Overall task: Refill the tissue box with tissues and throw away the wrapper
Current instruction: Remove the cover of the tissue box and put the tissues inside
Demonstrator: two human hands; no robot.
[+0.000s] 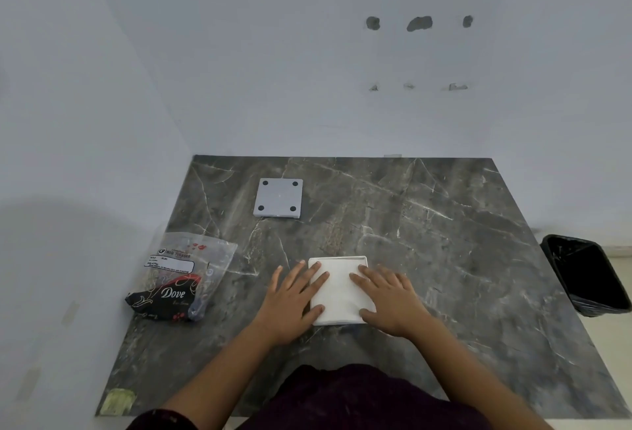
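Note:
A white square tissue box (338, 260) lies open on the dark marble table (427, 241), filled with a white stack of tissues (338, 292). My left hand (294, 299) lies flat on the stack's left side, fingers spread. On the right side rests my right hand (386, 299), flat as well. The grey box lid (278, 197), with black pads at its corners, lies at the back left. A crumpled plastic wrapper (178, 279), clear with a black Dove print, sits left of my hands.
A black bin (586, 275) with a black liner stands on the floor beyond the table's right edge. White walls close the table's back and left sides. A yellowish patch (119, 400) marks the near left corner.

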